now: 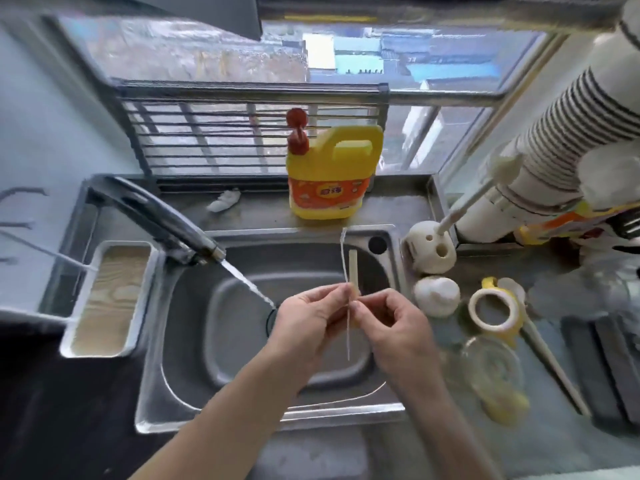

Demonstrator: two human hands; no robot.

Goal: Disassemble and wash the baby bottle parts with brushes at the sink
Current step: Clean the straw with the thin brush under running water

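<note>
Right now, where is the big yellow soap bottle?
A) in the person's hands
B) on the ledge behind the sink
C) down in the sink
B: the yellow soap bottle stands upright on the ledge behind the sink, while the left hand pinches a thin brush and the right hand a straw.

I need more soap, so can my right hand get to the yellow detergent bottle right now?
Probably yes: the detergent bottle stands on the ledge behind the sink with only open basin in between. But the right hand is pinching the straw, so it must let go first.
</note>
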